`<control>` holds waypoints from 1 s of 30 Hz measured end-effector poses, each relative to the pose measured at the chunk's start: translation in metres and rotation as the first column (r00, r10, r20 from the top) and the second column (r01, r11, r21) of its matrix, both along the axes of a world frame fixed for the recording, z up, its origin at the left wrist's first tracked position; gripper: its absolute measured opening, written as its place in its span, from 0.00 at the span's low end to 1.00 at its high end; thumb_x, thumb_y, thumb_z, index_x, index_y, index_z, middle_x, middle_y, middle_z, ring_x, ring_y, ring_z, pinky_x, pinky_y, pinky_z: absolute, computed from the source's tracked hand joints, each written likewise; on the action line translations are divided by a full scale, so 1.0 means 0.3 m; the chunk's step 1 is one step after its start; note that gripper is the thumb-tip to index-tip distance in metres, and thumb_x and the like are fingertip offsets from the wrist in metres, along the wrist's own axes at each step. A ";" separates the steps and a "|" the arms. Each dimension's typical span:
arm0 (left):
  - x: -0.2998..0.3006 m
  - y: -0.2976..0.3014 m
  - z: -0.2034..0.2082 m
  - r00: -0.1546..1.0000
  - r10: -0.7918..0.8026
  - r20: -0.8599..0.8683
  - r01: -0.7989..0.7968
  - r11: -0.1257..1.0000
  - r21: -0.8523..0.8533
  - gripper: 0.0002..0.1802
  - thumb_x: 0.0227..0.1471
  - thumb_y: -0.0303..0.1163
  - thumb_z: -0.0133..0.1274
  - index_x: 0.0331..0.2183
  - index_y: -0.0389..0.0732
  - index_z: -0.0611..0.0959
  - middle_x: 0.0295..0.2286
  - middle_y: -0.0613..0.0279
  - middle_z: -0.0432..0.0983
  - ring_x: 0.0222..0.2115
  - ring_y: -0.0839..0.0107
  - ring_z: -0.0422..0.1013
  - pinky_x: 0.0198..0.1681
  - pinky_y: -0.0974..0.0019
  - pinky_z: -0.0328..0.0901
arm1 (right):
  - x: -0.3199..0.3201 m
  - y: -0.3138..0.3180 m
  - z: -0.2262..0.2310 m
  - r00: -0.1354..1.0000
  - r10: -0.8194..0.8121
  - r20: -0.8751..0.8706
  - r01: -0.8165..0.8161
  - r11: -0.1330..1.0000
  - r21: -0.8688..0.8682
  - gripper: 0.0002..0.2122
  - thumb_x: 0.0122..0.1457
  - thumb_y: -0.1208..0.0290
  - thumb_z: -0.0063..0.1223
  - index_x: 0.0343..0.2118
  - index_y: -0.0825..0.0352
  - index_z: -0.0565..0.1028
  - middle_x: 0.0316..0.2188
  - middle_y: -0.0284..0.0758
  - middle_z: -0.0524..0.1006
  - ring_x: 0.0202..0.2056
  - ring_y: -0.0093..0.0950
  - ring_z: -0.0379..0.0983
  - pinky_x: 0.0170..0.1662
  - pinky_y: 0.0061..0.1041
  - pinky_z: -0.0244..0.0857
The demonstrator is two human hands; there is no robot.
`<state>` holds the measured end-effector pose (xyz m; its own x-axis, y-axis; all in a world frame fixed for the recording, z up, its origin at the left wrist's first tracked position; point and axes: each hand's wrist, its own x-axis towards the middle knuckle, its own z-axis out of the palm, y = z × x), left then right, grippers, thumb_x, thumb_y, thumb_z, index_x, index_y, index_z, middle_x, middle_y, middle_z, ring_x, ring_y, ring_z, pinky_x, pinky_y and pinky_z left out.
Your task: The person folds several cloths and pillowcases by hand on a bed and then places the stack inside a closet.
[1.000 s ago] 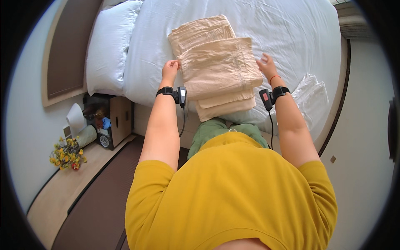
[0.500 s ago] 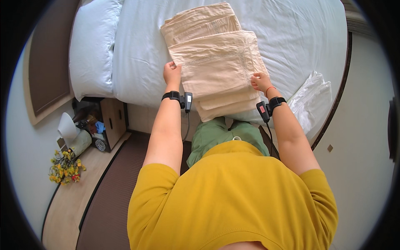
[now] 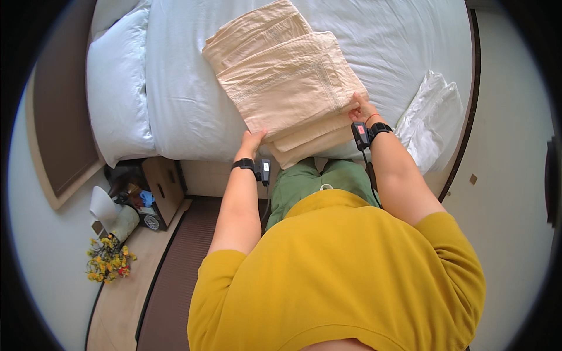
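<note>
The white bed (image 3: 181,88) spreads in front of me, and on it, near the close edge, lies the stack of folded beige cloth (image 3: 287,88), turned at a slant, layers showing at its far and near sides. I reach both arms forward, the right forearm (image 3: 401,167) leaning inward. A crumpled white cloth (image 3: 427,123) lies to the right of the stack. My left hand (image 3: 252,142) is at the stack's near left corner, thumb on top, pinching the cloth. My right hand (image 3: 362,110) is farther forward, fingers curled and touching the right edge; I cannot tell if they grip it. Each wrist wears a strapped dark box: the left box (image 3: 265,171) bears a white label, the right box (image 3: 360,136) a red one. A round pale emblem (image 3: 151,223) marks something dark beside the cabinet (image 3: 164,187).
</note>
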<state>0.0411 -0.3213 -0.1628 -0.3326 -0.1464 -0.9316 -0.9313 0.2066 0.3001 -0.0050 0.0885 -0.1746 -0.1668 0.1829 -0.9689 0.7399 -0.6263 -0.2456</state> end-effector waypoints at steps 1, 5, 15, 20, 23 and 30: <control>0.023 0.046 0.001 1.000 -0.022 -0.002 0.022 1.000 0.005 0.34 0.44 0.43 0.64 0.48 0.41 0.66 0.45 0.59 0.68 0.43 0.65 0.67 0.44 0.55 0.65 | 0.017 0.017 -0.004 1.000 -0.022 -0.002 0.022 1.000 0.005 0.20 0.51 0.61 0.64 0.45 0.57 0.69 0.40 0.30 0.71 0.41 0.27 0.68 0.43 0.32 0.63; 0.030 0.215 -0.026 0.954 0.298 0.011 -0.297 0.948 0.117 0.20 0.44 0.34 0.63 0.37 0.42 0.72 0.28 0.63 0.71 0.26 0.74 0.68 0.24 0.73 0.63 | -0.009 0.091 -0.008 0.867 0.489 -0.098 -0.353 0.740 0.572 0.15 0.52 0.64 0.56 0.43 0.62 0.77 0.37 0.38 0.79 0.40 0.37 0.75 0.44 0.34 0.66; -0.067 0.353 0.380 0.930 0.348 0.120 -0.367 0.844 0.390 0.06 0.48 0.35 0.55 0.26 0.44 0.78 0.20 0.66 0.73 0.20 0.73 0.70 0.24 0.72 0.66 | -0.153 0.230 0.415 0.649 0.644 -0.405 -0.115 0.609 0.785 0.13 0.56 0.69 0.52 0.44 0.67 0.75 0.40 0.43 0.79 0.43 0.33 0.74 0.46 0.29 0.65; -0.059 0.901 0.611 0.998 -0.050 -0.039 0.062 0.658 0.750 0.13 0.50 0.33 0.58 0.39 0.40 0.80 0.35 0.68 0.76 0.31 0.75 0.71 0.33 0.73 0.66 | -0.176 0.715 0.644 0.364 0.862 -0.352 -0.220 0.447 0.867 0.12 0.57 0.73 0.53 0.44 0.67 0.75 0.37 0.31 0.79 0.39 0.21 0.71 0.44 0.24 0.66; -0.026 1.219 0.566 0.902 -0.319 -0.292 0.411 0.423 0.808 0.19 0.52 0.35 0.57 0.46 0.41 0.77 0.40 0.63 0.75 0.40 0.72 0.71 0.40 0.68 0.68 | -0.125 1.088 0.711 0.273 0.939 -0.208 -0.200 0.267 0.943 0.12 0.56 0.74 0.55 0.43 0.67 0.76 0.39 0.29 0.78 0.41 0.20 0.70 0.47 0.23 0.65; 0.207 1.796 0.565 0.499 -0.692 -0.522 0.805 0.148 0.574 0.20 0.52 0.38 0.56 0.44 0.35 0.78 0.35 0.64 0.76 0.30 0.73 0.72 0.36 0.72 0.68 | 0.159 1.682 0.709 0.599 0.758 0.258 -0.304 -0.083 0.949 0.19 0.55 0.64 0.56 0.49 0.64 0.71 0.40 0.42 0.77 0.43 0.37 0.73 0.47 0.32 0.67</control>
<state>0.1032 0.2176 0.0066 0.0145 0.8669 -0.4983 -0.3946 0.4628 0.7938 0.0425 0.5931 0.0382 -0.8732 0.4854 -0.0444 0.4517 0.7715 -0.4481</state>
